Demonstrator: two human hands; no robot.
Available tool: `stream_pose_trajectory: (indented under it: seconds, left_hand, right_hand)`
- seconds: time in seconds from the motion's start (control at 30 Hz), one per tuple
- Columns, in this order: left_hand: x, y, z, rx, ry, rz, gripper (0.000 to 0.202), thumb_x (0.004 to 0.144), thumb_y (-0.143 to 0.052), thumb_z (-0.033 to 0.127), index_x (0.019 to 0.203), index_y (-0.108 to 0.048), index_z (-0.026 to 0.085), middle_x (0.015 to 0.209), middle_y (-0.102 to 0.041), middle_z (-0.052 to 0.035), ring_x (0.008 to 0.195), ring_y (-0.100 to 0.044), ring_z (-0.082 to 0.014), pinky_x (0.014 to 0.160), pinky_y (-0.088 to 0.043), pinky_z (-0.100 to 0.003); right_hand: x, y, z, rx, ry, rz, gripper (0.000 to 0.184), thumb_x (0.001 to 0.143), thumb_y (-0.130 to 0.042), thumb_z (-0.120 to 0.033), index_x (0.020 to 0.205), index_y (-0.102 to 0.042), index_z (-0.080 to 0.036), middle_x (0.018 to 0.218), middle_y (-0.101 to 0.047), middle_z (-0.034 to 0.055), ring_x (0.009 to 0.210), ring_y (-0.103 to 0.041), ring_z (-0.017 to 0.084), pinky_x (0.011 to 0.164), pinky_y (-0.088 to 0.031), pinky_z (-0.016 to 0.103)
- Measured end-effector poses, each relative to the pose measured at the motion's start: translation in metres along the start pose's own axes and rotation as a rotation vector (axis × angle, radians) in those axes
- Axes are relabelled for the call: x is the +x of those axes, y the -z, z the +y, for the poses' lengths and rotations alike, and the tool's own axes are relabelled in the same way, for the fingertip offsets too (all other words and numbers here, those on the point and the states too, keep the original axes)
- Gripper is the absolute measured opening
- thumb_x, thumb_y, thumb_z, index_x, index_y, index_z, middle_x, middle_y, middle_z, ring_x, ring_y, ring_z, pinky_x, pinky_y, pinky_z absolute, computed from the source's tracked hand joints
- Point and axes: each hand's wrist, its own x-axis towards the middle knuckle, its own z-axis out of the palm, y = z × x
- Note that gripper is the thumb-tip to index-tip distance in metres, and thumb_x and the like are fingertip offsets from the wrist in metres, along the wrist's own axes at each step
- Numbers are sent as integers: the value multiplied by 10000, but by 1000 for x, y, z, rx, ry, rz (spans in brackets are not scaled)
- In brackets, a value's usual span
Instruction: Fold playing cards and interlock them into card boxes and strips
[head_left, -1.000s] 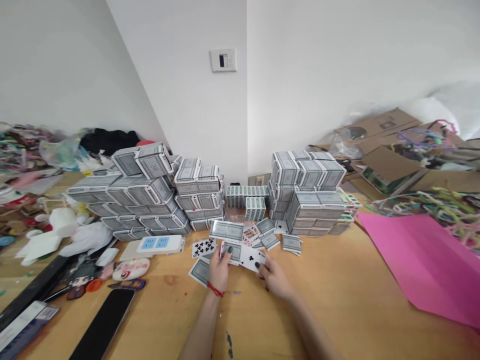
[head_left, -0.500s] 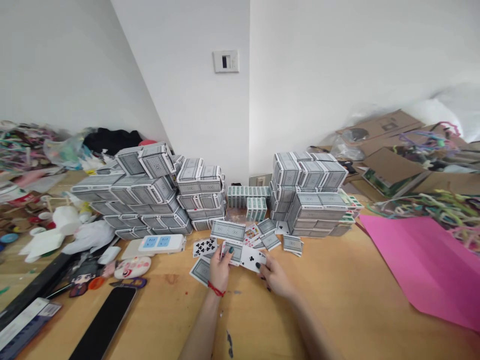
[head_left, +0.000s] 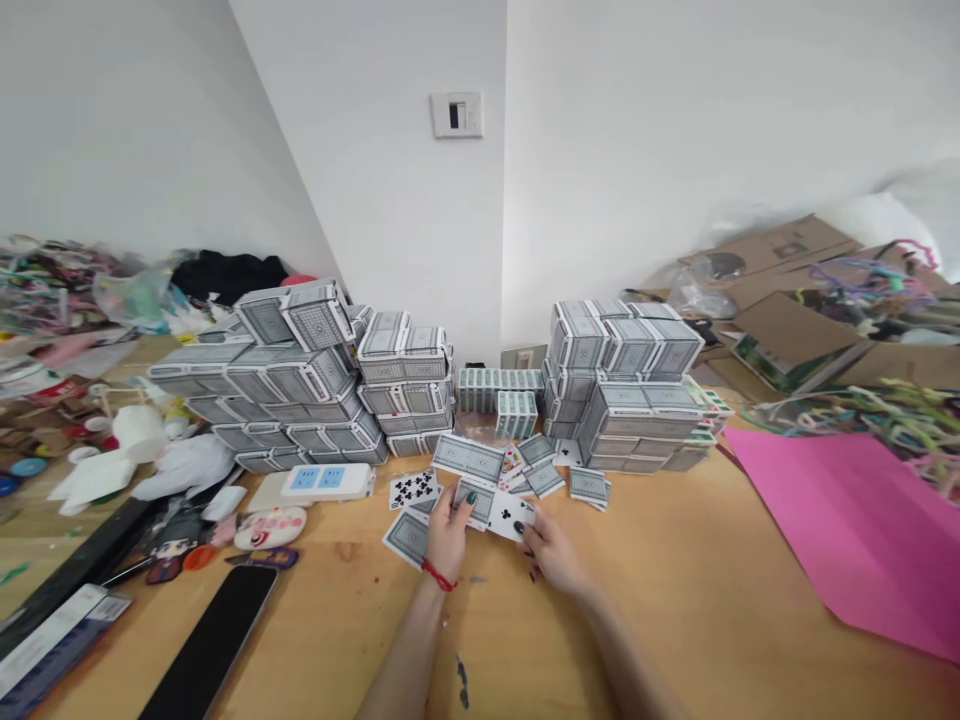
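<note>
My left hand (head_left: 447,537) wears a red string at the wrist and grips a face-down patterned card (head_left: 478,498), thumb on its back. My right hand (head_left: 553,555) pinches the edge of a face-up clubs card (head_left: 509,516) that leans against the patterned one above the wooden table (head_left: 675,600). Loose playing cards (head_left: 541,474) lie scattered just beyond my fingers, some face up, some face down. A face-up clubs card (head_left: 413,489) and a face-down card (head_left: 407,535) lie to the left of my left hand.
Tall stacks of grey card boxes stand at back left (head_left: 300,390) and back right (head_left: 622,385). A white power strip (head_left: 326,482), a dark phone (head_left: 210,645) and clutter lie left. A pink sheet (head_left: 855,535) and cardboard boxes (head_left: 787,320) sit right.
The view has shifted slightly right and down. Both hands stay on the two cards with almost no movement.
</note>
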Motion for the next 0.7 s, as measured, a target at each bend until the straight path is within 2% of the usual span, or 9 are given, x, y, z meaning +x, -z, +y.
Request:
stream_pose_trajectory:
  seconds: [0.1,0.17,0.43,0.7]
  left_hand:
    - [0,0,1,51,-27,-88,394,692,-564,329,1050,-549,166,1021,-606,-72,941,-542,-210,802,-407,-310]
    - [0,-1,3,83,-58,-101,386,717,-538,319,1075,-534,176,1074,-582,-74,1001,-512,-210,855,-373,-318]
    - [-3,-4,9,107,-93,-118,378,716,-526,272,1083,-528,179,1119,-559,-78,1046,-488,-209,909,-331,-330]
    - [-8,-8,11,122,-87,-172,372,735,-510,274,1095,-519,180,1134,-552,-80,1077,-470,-204,930,-323,-327]
  right_hand:
    - [1,-2,1,0,14,-6,269,775,-407,-336,1009,-396,-205,626,-360,-43,473,-397,72,326,-337,137]
    - [1,-3,0,3,7,-2,246,775,-402,-343,978,-388,-205,618,-351,-49,466,-396,71,313,-333,133]
    - [2,-6,2,42,-26,-47,170,793,-367,-360,869,-333,-212,534,-367,-97,313,-348,36,299,-375,166]
    - [1,-13,3,29,-15,4,161,798,-360,-368,805,-313,-214,514,-376,-107,282,-358,34,306,-398,182]
